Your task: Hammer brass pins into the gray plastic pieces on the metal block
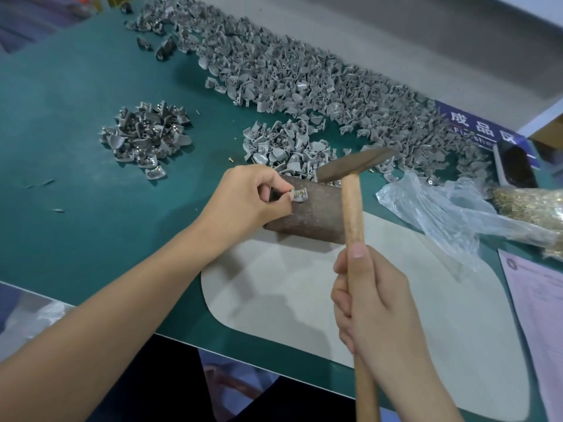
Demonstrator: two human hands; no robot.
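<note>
A rusty brown metal block [316, 214] stands on the green table at the far edge of a beige mat. My left hand [246, 199] pinches a small gray plastic piece [298, 194] on top of the block; a brass pin shows in the piece. My right hand [371, 296] grips the wooden handle of a hammer [353, 169]. The dark hammer head is raised above the block's far right side, clear of the piece.
A long heap of gray plastic pieces [304, 77] runs across the back of the table. A small pile [146, 138] lies at the left. A clear bag of brass pins [530, 205] lies at the right, with a paper sheet [536, 315] below it.
</note>
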